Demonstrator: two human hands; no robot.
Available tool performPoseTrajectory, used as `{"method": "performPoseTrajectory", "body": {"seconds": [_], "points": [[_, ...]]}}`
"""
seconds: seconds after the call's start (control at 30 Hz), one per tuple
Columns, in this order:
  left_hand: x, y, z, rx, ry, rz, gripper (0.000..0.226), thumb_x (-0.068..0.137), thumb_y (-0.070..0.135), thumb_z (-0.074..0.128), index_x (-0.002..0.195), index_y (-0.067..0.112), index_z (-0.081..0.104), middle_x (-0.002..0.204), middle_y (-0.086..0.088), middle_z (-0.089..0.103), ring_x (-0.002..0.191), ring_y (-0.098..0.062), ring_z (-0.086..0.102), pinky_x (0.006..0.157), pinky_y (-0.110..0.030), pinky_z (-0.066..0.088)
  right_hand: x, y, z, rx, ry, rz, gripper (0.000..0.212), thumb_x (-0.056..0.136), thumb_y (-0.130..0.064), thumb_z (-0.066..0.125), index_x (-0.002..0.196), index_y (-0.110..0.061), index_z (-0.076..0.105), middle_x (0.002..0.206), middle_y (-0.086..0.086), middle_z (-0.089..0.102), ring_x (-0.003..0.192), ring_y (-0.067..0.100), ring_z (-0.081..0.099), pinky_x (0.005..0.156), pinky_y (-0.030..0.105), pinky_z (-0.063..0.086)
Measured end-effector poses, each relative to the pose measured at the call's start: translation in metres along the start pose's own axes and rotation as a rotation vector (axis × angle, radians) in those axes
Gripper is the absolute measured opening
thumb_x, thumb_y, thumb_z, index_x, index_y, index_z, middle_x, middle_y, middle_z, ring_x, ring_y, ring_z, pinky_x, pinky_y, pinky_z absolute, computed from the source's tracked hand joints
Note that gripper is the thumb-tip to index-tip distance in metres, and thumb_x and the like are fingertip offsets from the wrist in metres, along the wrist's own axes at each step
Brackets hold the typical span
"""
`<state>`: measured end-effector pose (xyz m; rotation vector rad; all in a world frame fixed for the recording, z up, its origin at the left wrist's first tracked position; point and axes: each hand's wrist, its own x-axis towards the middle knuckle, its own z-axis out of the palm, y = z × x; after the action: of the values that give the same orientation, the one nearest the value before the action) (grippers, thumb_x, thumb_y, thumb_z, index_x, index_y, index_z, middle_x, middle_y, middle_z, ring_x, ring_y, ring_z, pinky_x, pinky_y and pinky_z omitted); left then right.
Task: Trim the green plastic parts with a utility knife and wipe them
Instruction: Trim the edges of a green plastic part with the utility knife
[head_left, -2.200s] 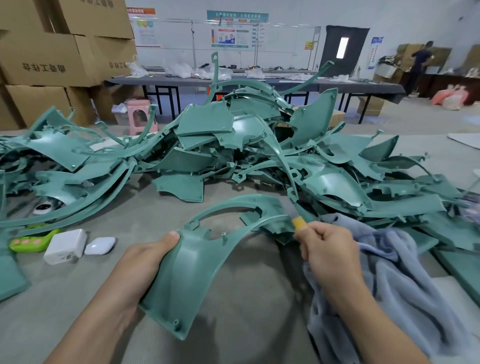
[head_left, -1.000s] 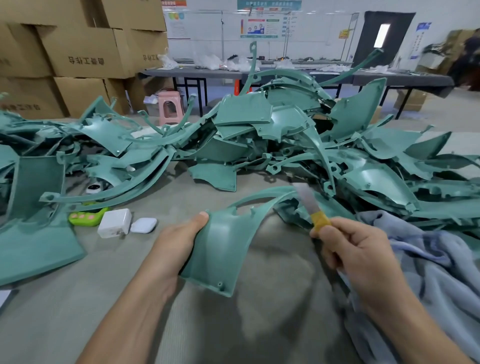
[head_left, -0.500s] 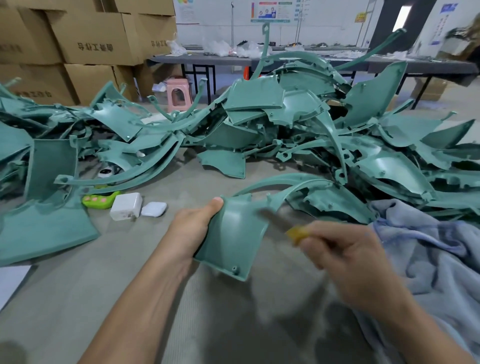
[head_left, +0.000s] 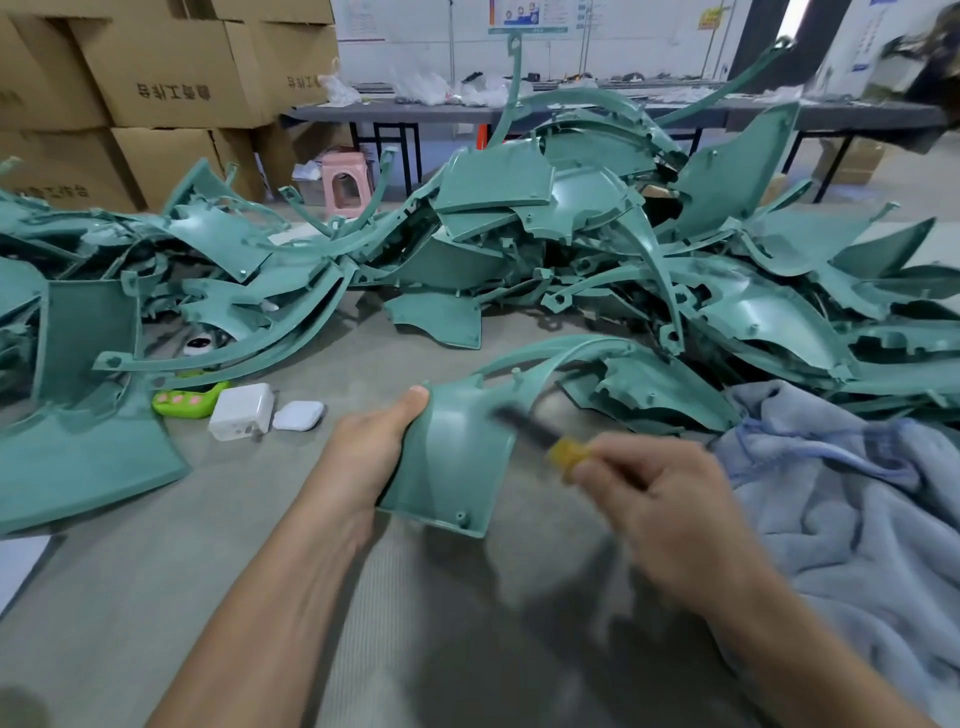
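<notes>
My left hand (head_left: 371, 451) grips the left edge of a curved green plastic part (head_left: 457, 457), thumb on top, holding it tilted above the grey table. My right hand (head_left: 660, 499) is closed on a utility knife (head_left: 545, 439) with a yellow body; its dark blade end lies over the part's right edge and is blurred by motion. A blue-grey cloth (head_left: 841, 499) lies bunched on the table just right of my right hand. A big heap of similar green parts (head_left: 545, 228) fills the table behind.
A white charger (head_left: 241, 411), a white earbud case (head_left: 298, 415) and a lime-green gadget (head_left: 189, 399) lie left of my left hand. A flat green panel (head_left: 83, 447) sits at the far left. Cardboard boxes (head_left: 171, 67), a pink stool (head_left: 347, 182) and a long table (head_left: 597, 111) stand behind.
My left hand drew the part nearer and turned it, so its wide end faces me. The knife swung from pointing up at the far arc to lying across the part's right edge.
</notes>
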<state>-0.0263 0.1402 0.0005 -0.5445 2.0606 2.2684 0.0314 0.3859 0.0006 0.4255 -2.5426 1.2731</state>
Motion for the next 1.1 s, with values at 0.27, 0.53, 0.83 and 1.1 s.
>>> {"method": "performPoseTrajectory", "body": {"seconds": [0.27, 0.53, 0.83, 1.1], "points": [[-0.003, -0.001, 0.011, -0.111, 0.08, 0.06, 0.02, 0.08, 0.052, 0.075, 0.07, 0.035, 0.08, 0.08, 0.0, 0.079, 0.069, -0.017, 0.076, 0.071, -0.036, 0.057, 0.004, -0.003, 0.002, 0.818, -0.133, 0.333, 0.014, 0.086, -0.022, 0.075, 0.078, -0.012, 0.079, 0.087, 0.009, 0.075, 0.082, 0.017, 0.069, 0.075, 0.027, 0.056], [-0.01, -0.004, 0.017, -0.087, -0.334, 0.129, 0.018, 0.093, 0.016, 0.066, 0.101, 0.014, 0.082, 0.106, -0.014, 0.078, 0.099, -0.03, 0.075, 0.07, -0.031, 0.061, 0.013, -0.007, 0.005, 1.051, 0.132, 0.363, 0.019, 0.072, -0.029, 0.072, 0.075, -0.013, 0.082, 0.08, 0.005, 0.074, 0.079, 0.014, 0.065, 0.077, 0.027, 0.054], [-0.021, -0.012, 0.025, -0.02, -0.597, 0.069, 0.028, 0.077, 0.024, 0.075, 0.104, 0.023, 0.081, 0.114, -0.01, 0.076, 0.1, -0.025, 0.075, 0.074, -0.03, 0.061, 0.017, -0.007, -0.005, 0.991, 0.172, 0.358, 0.018, 0.076, -0.025, 0.069, 0.074, -0.011, 0.082, 0.102, 0.006, 0.078, 0.101, 0.02, 0.071, 0.096, 0.038, 0.053], [-0.009, 0.0, 0.016, -0.321, -0.168, 0.091, 0.026, 0.089, 0.011, 0.066, 0.074, 0.022, 0.084, 0.091, -0.002, 0.08, 0.071, -0.01, 0.075, 0.053, -0.02, 0.056, 0.011, 0.006, -0.019, 0.704, -0.036, 0.196, 0.022, 0.082, -0.028, 0.071, 0.084, -0.009, 0.081, 0.087, 0.013, 0.077, 0.08, 0.015, 0.066, 0.079, 0.023, 0.051]]}}
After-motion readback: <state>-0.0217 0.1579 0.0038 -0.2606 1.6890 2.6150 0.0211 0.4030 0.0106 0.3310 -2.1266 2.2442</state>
